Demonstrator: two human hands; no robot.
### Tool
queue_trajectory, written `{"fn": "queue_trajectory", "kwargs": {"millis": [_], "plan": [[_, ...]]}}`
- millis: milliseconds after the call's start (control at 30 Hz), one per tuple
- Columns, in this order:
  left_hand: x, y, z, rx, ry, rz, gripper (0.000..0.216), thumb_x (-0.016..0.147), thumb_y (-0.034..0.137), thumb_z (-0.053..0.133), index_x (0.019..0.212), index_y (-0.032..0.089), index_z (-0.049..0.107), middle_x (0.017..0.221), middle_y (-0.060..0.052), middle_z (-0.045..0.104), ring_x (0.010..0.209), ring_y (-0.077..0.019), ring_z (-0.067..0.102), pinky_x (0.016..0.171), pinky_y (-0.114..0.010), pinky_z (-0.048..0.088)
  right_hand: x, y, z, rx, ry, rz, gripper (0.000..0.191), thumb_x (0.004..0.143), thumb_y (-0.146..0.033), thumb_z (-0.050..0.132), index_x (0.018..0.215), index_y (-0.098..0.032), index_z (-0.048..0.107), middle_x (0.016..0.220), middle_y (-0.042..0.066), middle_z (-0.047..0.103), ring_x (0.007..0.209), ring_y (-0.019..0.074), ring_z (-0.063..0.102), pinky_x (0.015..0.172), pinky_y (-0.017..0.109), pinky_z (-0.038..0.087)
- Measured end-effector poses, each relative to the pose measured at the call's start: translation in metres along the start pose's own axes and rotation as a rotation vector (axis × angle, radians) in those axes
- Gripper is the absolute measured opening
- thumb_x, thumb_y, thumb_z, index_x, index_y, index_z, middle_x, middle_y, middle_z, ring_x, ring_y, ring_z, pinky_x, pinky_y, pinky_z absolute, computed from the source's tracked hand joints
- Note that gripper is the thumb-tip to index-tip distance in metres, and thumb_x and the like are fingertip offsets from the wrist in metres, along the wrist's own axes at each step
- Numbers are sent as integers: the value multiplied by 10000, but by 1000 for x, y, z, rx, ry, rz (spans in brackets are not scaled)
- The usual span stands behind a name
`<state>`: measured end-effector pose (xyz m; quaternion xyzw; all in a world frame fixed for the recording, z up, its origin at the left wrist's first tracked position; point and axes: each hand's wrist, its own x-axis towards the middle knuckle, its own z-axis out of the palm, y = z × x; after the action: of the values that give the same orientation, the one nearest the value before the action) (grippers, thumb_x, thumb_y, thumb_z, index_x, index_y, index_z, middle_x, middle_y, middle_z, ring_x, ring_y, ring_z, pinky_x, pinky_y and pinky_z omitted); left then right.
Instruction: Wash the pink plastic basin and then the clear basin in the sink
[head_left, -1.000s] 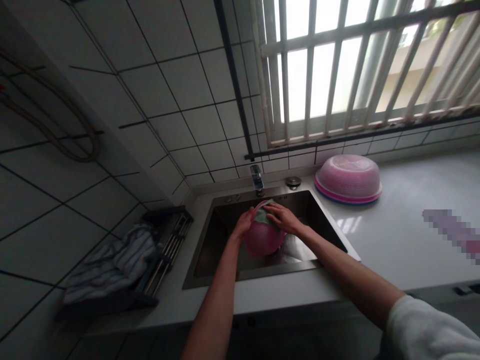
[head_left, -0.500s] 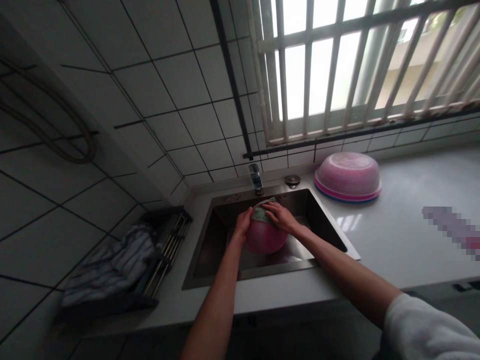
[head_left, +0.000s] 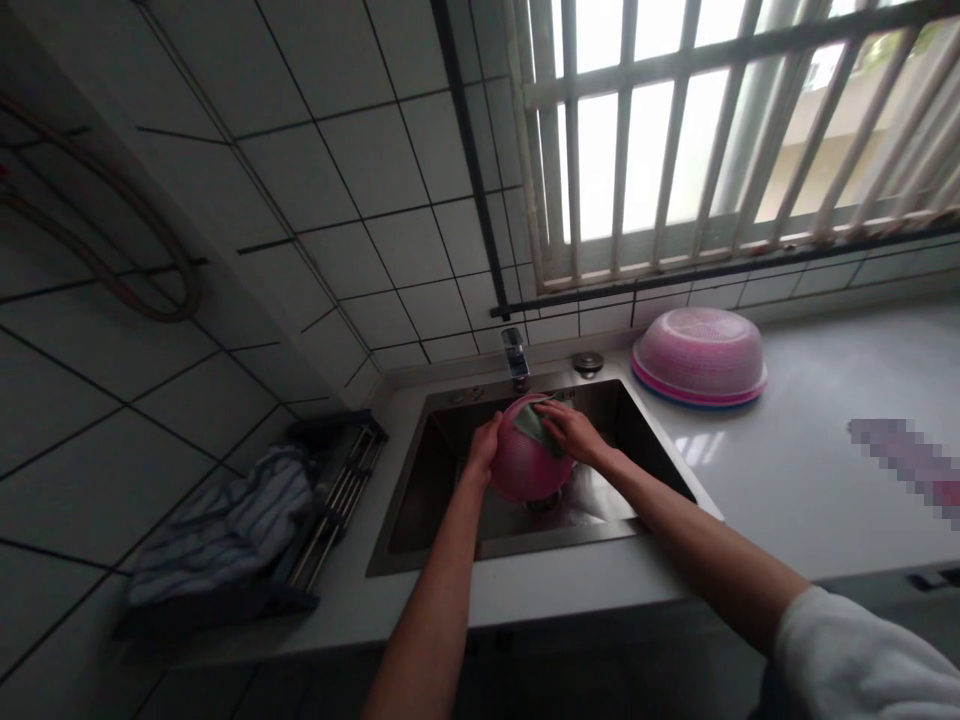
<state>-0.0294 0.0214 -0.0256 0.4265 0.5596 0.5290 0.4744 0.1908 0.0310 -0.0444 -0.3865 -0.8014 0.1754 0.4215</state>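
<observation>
Pink perforated plastic colander (head_left: 525, 475), round and tilted, is up in the rectangular stainless-steel sink (head_left: 399, 535), just near side of the chrome faucet (head_left: 515, 357). Left hand (head_left: 486, 445) pinches its left edge; fingers behind look wrapped under, but the view is dim there. Right hand (head_left: 571, 430) has fingers bunched over a thin, limp green cloth (head_left: 534, 428), pressing it onto the colander's upper right surface. Far right of sink, on the smooth, glossy white counter (head_left: 802, 490): upside-down oval stack of plastic baskets (head_left: 701, 355), translucent pink mesh on top, blue rim at bottom. Left: crumpled striped fabric (head_left: 232, 520) on a dark rack (head_left: 334, 515) with shiny metal bars.
</observation>
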Motion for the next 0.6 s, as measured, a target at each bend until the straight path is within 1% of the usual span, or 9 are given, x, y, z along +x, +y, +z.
{"fn": "queue_trajectory", "kwargs": {"millis": [67, 133, 167, 233, 300, 367, 433, 500, 600], "plan": [[-2, 1, 1, 32, -2, 9, 748, 693, 846, 803, 883, 124, 822, 868, -130, 810, 925, -296, 728, 820, -361, 525, -2, -5, 4, -18, -43, -84, 464, 1048, -212, 568, 1492, -283, 687, 1546, 112, 646, 1521, 311, 518, 1254, 574, 441], [-3, 1, 3, 61, -32, 48, 773, 682, 878, 782, 893, 136, 826, 920, -129, 817, 961, -301, 720, 841, -357, 521, -4, -20, 12, -55, -155, -256, 463, 1012, -152, 612, 1423, -324, 735, 1531, 67, 663, 1582, 314, 433, 1304, 623, 344], [-3, 1, 4, 69, -46, 70, 776, 680, 883, 779, 903, 141, 828, 951, -128, 820, 981, -303, 716, 859, -357, 519, -4, -27, 15, -71, -201, -314, 470, 992, -117, 623, 1386, -336, 758, 1519, 54, 674, 1587, 316, 427, 1315, 643, 308], [-3, -1, 6, 73, -64, 97, 758, 688, 865, 787, 918, 144, 828, 992, -128, 820, 1007, -303, 708, 893, -360, 515, -4, -33, 18, -73, -235, -356, 480, 971, -94, 642, 1365, -335, 770, 1507, 50, 683, 1578, 315, 438, 1319, 634, 305], [-1, -3, 7, 65, -88, 87, 704, 724, 813, 797, 941, 144, 822, 1000, -126, 816, 994, -294, 702, 901, -366, 516, -3, -25, 16, -52, -184, -285, 475, 978, -133, 661, 1411, -310, 744, 1525, 78, 667, 1550, 315, 476, 1300, 602, 360], [1, -4, 8, 82, -109, 65, 589, 793, 719, 787, 946, 150, 811, 985, -116, 810, 962, -280, 697, 891, -367, 519, -3, -10, 12, -35, -100, -150, 478, 1006, -212, 663, 1478, -278, 695, 1555, 120, 638, 1513, 317, 522, 1266, 585, 420], [4, -3, 6, 152, -74, 73, 422, 860, 588, 750, 861, 168, 790, 931, -102, 795, 931, -268, 688, 884, -361, 516, -4, 5, 10, -34, -64, -48, 482, 1032, -269, 642, 1513, -252, 665, 1570, 152, 618, 1482, 320, 558, 1242, 578, 453], [7, -2, 2, 235, 10, 104, 305, 880, 464, 712, 736, 197, 742, 866, -90, 765, 927, -264, 675, 890, -351, 503, -6, 9, 13, -39, -90, -38, 491, 1035, -261, 630, 1526, -242, 653, 1589, 160, 599, 1480, 318, 563, 1243, 563, 456], [9, 0, -5, 260, 88, 124, 233, 869, 387, 668, 704, 231, 720, 842, -74, 742, 960, -265, 663, 903, -338, 483, -10, -5, 22, -59, -154, -121, 530, 1013, -207, 644, 1542, -243, 637, 1625, 150, 565, 1530, 323, 508, 1268, 552, 428]]}}
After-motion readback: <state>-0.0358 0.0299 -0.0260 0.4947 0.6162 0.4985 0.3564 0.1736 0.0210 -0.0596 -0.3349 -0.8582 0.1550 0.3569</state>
